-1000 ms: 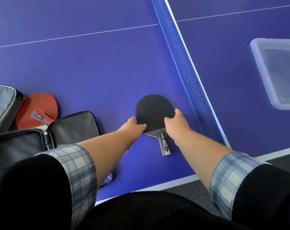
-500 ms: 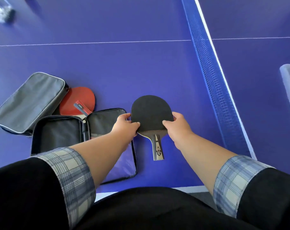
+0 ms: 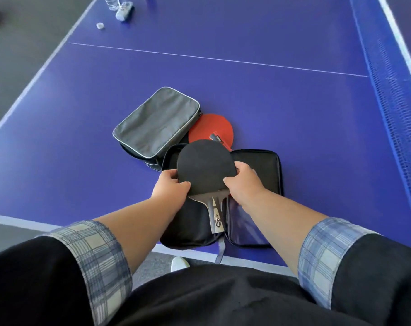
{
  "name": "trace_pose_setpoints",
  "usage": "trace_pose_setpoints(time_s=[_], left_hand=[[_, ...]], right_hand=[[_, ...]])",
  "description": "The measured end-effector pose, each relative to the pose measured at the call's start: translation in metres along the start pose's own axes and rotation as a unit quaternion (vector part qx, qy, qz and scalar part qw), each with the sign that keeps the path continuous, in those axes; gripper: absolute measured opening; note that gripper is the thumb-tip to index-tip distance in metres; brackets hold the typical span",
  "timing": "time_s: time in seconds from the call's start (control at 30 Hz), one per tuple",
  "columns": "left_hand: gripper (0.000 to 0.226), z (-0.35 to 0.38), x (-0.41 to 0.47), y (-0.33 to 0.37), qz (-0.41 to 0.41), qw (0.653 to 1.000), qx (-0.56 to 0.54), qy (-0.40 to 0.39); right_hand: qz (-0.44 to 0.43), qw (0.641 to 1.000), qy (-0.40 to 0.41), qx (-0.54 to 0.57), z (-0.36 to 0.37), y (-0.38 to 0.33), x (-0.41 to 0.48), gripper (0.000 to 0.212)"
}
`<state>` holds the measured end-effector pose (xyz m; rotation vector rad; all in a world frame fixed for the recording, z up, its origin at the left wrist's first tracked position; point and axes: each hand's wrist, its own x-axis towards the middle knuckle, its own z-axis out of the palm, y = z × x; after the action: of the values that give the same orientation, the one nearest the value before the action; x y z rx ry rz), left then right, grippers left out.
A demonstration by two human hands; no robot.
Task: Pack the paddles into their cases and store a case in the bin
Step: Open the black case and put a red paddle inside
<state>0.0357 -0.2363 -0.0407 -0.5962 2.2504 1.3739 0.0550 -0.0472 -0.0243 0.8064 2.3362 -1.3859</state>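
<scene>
Black paddle (image 3: 205,167) now held over the open case (image 3: 258,182), carried leftward from its position a second ago, flat on bare table beside the net (image 3: 397,109). Left hand (image 3: 170,188) gripping the left edge of the blade, thumb on top and fingers curled beneath; right hand (image 3: 243,184) gripping the right edge in the same manner, thumb pressed on the rubber near the neck. Blade pinched between both hands, face up, handle pointing toward the body. Handle lying over the spine between the two halves of the case; blade hanging above the left half. Contact between blade and lining not determinable from this angle. Red paddle (image 3: 211,129) lying on the table just beyond the open case, partly tucked under the second grey case (image 3: 157,123), which appears zipped or at least folded closed. Bin out of view at present; seen at the far side of the net a second ago. Small clutter at the far left corner of the table (image 3: 82,161), too blurred to identify. Assessment: transfer stage essentially done, insertion stage in hand. Paddle appears slightly off from the left pocket; likely to need lowering and seating flat before the right flap can fold over. Red paddle not yet packed; no case stored. Task judged early, under halfway.
</scene>
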Motion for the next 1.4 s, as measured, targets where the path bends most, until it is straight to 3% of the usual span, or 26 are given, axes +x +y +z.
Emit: trace_pose_setpoints(time_s=[0.17,0.37,0.57,0.77,0.93,1.13,1.23,1.3,1.4], left_hand=[[0.047,-0.036,0.021,-0.021,0.001,0.996,0.086,-0.022],[0.052,-0.043,0.032,-0.035,0.012,0.982,0.185,-0.024],[0.053,-0.038,0.039,-0.036,0.032,0.97,0.23,-0.07],[0.055,-0.036,0.037,-0.028,0.034,0.965,0.244,-0.089],[0.049,-0.029,0.041,-0.014,0.079,0.962,0.252,-0.069],[0.041,0.017,0.045,0.034,0.214,0.939,0.266,-0.051],[0.039,0.049,0.047,0.06,0.255,0.913,0.316,-0.03],[0.042,0.091,0.056,0.079,0.221,0.901,0.373,-0.03],[0.047,0.102,0.067,0.092,0.174,0.888,0.426,-0.011]], right_hand=[[0.032,0.999,-0.01,-0.035,0.048,-0.006,0.001,0.037],[0.046,0.994,-0.009,-0.095,0.068,-0.007,-0.006,0.074],[0.041,0.986,-0.005,-0.164,0.072,-0.014,-0.011,0.035],[0.043,0.992,-0.031,-0.115,0.052,-0.015,-0.01,0.065],[0.027,0.995,0.038,-0.09,0.022,-0.009,-0.009,0.054],[0.017,0.987,0.14,-0.074,-0.032,0.002,0.026,0.045],[0.056,0.981,0.176,-0.058,-0.062,0.013,0.046,0.042],[0.127,0.977,0.17,-0.034,-0.088,0.042,0.07,0.017],[0.186,0.972,0.143,-0.009,-0.094,0.06,0.076,0.037]])
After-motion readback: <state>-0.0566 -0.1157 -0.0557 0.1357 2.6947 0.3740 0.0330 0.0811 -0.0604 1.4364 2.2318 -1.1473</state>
